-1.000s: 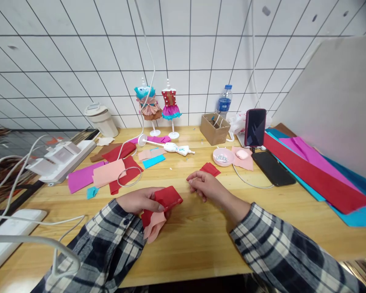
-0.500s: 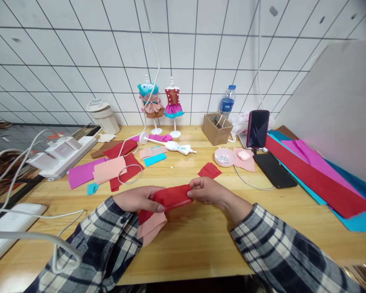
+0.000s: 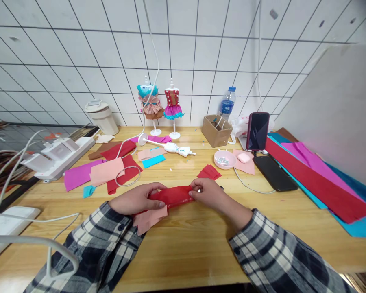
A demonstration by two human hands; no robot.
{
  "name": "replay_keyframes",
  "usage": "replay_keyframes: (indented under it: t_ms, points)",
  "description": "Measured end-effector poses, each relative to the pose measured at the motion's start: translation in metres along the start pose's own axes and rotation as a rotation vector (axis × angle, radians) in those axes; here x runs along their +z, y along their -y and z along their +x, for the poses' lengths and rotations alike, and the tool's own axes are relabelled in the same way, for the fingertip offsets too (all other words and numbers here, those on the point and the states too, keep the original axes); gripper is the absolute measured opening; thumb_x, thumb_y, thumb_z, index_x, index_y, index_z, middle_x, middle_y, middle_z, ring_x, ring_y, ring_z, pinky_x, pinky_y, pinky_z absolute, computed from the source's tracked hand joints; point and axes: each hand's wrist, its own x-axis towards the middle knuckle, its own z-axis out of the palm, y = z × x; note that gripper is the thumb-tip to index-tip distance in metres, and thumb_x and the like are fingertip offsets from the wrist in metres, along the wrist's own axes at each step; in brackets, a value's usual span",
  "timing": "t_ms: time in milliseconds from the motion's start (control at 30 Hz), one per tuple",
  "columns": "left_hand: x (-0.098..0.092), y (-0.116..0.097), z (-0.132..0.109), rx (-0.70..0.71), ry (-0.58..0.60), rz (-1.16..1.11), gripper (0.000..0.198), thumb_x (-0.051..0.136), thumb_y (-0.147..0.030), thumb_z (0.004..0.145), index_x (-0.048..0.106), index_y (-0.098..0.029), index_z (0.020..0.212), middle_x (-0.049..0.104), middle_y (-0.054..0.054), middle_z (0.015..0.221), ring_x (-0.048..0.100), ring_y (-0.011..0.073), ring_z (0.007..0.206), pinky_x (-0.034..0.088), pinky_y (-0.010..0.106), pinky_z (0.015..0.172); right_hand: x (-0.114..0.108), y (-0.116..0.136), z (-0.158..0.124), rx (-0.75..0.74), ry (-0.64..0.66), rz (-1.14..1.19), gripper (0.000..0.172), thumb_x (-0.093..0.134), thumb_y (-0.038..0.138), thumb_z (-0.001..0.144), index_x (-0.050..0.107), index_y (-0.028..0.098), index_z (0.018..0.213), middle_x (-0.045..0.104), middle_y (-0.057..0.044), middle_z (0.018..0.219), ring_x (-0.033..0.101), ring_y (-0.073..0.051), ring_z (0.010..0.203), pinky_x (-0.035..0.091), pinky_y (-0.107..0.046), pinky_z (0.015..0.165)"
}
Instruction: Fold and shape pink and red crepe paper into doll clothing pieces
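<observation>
Between my hands a strip of red crepe paper point(image 3: 175, 196) is stretched just over the table front. My left hand point(image 3: 138, 198) grips its left end, thumb on top, fingers hidden underneath. A pink piece point(image 3: 149, 219) hangs below that hand, overlapping the red strip. Thumb and fingertips of my right hand point(image 3: 210, 193) pinch the strip's right end. A small dark and shiny thing peeks out beside the right fingers, too small to make out. Just beyond lies a small red piece point(image 3: 209, 172).
Two dressed mini mannequins point(image 3: 173, 103) stand at the back; a bare white one point(image 3: 179, 149) lies before them. Coloured sheets point(image 3: 106, 171) and a power strip point(image 3: 65, 158) are left. A pink bead dish point(image 3: 224, 159), cardboard box point(image 3: 217, 132), phones point(image 3: 274, 173) and long sheets point(image 3: 317, 179) are right.
The red strip has turned more level and moved slightly left with my left hand. The pink piece beneath has swung upward. My right hand still pinches the right end.
</observation>
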Motion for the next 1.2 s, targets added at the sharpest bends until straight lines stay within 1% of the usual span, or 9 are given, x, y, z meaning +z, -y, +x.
replay_keyframes:
  t_ms: [167,300,400,500,633,733,867,1033,1200]
  points:
    - [-0.002,0.011,0.0,-0.004,-0.167,0.023,0.048,0.064,-0.044,0.077,0.058,-0.019,0.118,0.064,0.001,0.087,0.06,0.0185,0.081,0.047,0.027,0.071,-0.005,0.002,-0.003,-0.05,-0.022,-0.145,0.003,0.065,0.023,0.074,0.066,0.02,0.075,0.066,0.001,0.069,0.056,-0.013,0.063,0.036,-0.026,0.058]
    - [-0.004,0.021,0.0,0.013,-0.161,0.052,0.042,0.061,-0.03,0.074,0.06,-0.018,0.114,0.061,0.001,0.083,0.059,0.0167,0.078,0.048,0.027,0.071,-0.013,0.003,-0.005,-0.046,-0.035,-0.197,0.011,0.065,0.024,0.076,0.067,0.021,0.087,0.068,0.001,0.07,0.06,-0.015,0.065,0.038,-0.026,0.059]
    - [-0.003,0.021,0.002,0.025,-0.195,0.087,0.04,0.058,-0.027,0.075,0.06,-0.019,0.114,0.062,0.001,0.081,0.06,0.0162,0.075,0.048,0.027,0.07,-0.012,0.006,-0.01,-0.094,-0.156,-0.322,0.018,0.062,0.02,0.079,0.065,0.022,0.097,0.068,0.0,0.073,0.06,-0.016,0.068,0.037,-0.027,0.059]
    - [-0.001,0.018,0.002,0.119,-0.328,0.203,0.038,0.058,-0.03,0.078,0.061,-0.02,0.115,0.066,0.004,0.094,0.061,0.0193,0.086,0.05,0.032,0.079,-0.007,0.008,-0.016,-0.319,-0.25,-0.508,0.017,0.054,0.021,0.086,0.065,0.021,0.098,0.067,-0.004,0.085,0.059,-0.018,0.077,0.038,-0.029,0.061]
    - [0.007,0.016,-0.013,0.289,-0.547,0.409,0.024,0.056,-0.035,0.085,0.065,-0.019,0.101,0.067,0.009,0.104,0.06,0.0246,0.101,0.046,0.039,0.093,-0.006,0.004,-0.022,-0.662,-0.128,-0.577,0.029,0.049,0.009,0.084,0.066,0.02,0.104,0.068,-0.006,0.1,0.055,-0.02,0.092,0.041,-0.032,0.077]
    - [0.021,0.019,-0.027,0.347,-0.494,0.461,0.036,0.056,-0.039,0.087,0.06,-0.02,0.118,0.066,0.011,0.115,0.059,0.0263,0.108,0.046,0.039,0.095,-0.008,0.001,-0.024,-0.791,-0.029,-0.594,0.033,0.053,0.013,0.083,0.064,0.021,0.112,0.067,-0.006,0.114,0.052,-0.023,0.101,0.037,-0.038,0.089]
    - [0.036,0.027,-0.031,0.319,-0.394,0.572,0.047,0.051,-0.04,0.091,0.049,-0.024,0.135,0.055,0.011,0.138,0.049,0.0296,0.127,0.032,0.049,0.11,-0.004,0.004,-0.025,-0.789,0.041,-0.697,0.032,0.05,0.036,0.092,0.061,0.02,0.118,0.068,-0.008,0.112,0.053,-0.025,0.101,0.033,-0.043,0.09]
    - [0.032,0.036,-0.026,0.215,-0.322,0.645,0.043,0.043,-0.036,0.094,0.048,-0.031,0.137,0.052,0.007,0.142,0.042,0.03,0.135,0.011,0.064,0.112,-0.001,0.005,-0.023,-0.739,0.028,-0.787,0.038,0.042,0.039,0.097,0.055,0.018,0.126,0.068,-0.011,0.108,0.053,-0.024,0.096,0.031,-0.041,0.084]
    - [0.029,0.035,-0.028,0.194,-0.321,0.702,0.043,0.044,-0.037,0.094,0.046,-0.036,0.138,0.052,0.005,0.142,0.035,0.0317,0.139,-0.003,0.069,0.108,-0.003,0.003,-0.023,-0.768,0.034,-0.81,0.029,0.041,0.036,0.099,0.065,0.023,0.109,0.068,-0.007,0.106,0.053,-0.022,0.094,0.03,-0.039,0.082]
